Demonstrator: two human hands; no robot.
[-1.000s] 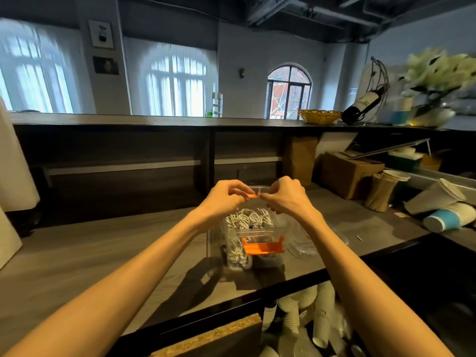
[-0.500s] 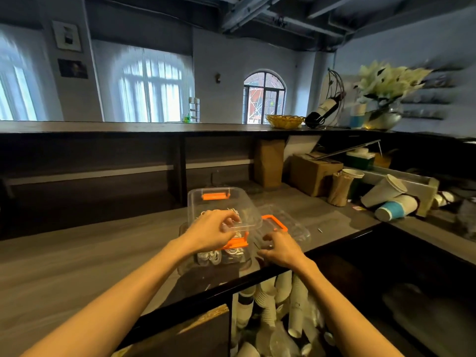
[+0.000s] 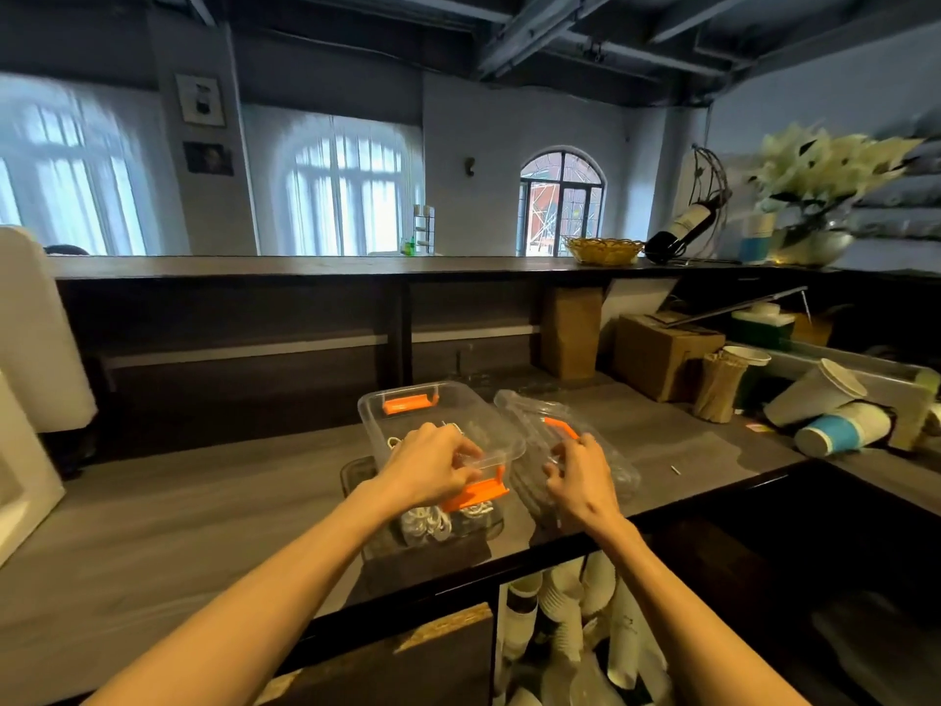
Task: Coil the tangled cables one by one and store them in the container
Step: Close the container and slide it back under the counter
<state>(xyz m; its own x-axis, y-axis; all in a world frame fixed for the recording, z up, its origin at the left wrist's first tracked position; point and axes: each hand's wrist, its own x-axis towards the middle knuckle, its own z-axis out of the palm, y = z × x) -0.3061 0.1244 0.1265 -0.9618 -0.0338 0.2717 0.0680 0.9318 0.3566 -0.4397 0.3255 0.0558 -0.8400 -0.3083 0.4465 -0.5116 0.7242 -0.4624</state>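
Observation:
A clear plastic container (image 3: 501, 440) with orange latches stands near the counter's front edge. White coiled cables (image 3: 430, 524) show through its near wall. My left hand (image 3: 433, 468) lies over the container's near side, its fingers curled onto the rim above the near orange latch (image 3: 476, 494). The clear lid (image 3: 618, 476), with an orange handle (image 3: 560, 428), lies on the counter just right of the container. My right hand (image 3: 578, 476) is on the lid and grips it with bent fingers beside the handle.
Cardboard boxes (image 3: 657, 354), a cup of wooden sticks (image 3: 720, 387) and tipped paper cups (image 3: 835, 420) crowd the counter's right end. Stacked paper cups (image 3: 565, 619) fill the space under the counter. A white object (image 3: 30, 328) stands at the left.
My hands were together at an orange latch over the container. They have since come apart: the left went to the near rim, the right to the lid beside it.

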